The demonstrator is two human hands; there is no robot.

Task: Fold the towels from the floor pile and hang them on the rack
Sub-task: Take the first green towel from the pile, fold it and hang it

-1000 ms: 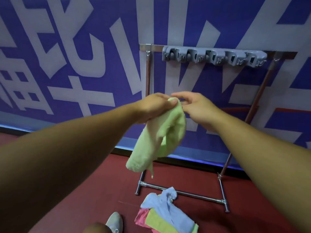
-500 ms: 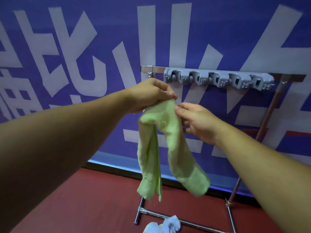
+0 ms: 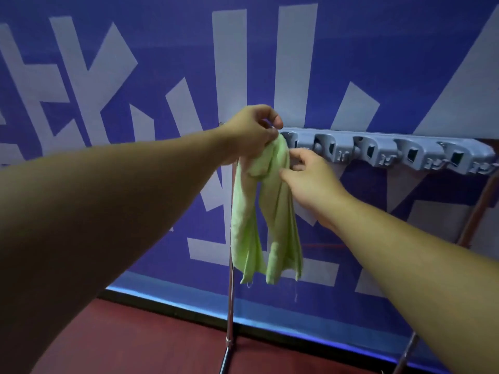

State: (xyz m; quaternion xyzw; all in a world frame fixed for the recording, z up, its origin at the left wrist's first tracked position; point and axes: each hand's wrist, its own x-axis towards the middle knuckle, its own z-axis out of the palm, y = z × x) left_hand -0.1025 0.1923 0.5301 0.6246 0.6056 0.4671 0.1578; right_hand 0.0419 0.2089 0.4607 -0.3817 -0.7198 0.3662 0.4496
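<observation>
A light green towel [image 3: 266, 217] hangs doubled over, its two ends dangling down. My left hand [image 3: 253, 133] grips the towel's bunched top right at the left end of the grey clip rail [image 3: 388, 152] on the rack. My right hand [image 3: 310, 179] is just to the right of the towel below the first clip, thumb touching the cloth and fingers loosely curled. The first clip is mostly hidden behind the towel and my left hand.
The rack's left metal post [image 3: 231, 306] runs down to the dark red floor [image 3: 135, 341], and a right post [image 3: 407, 352] slants at the lower right. A blue wall banner [image 3: 162, 76] with pale lettering stands directly behind the rack.
Both hands rose with the green towel up to the rail's left end. The towel now hangs long and doubled. The view tilted up, so the floor pile left the frame.
</observation>
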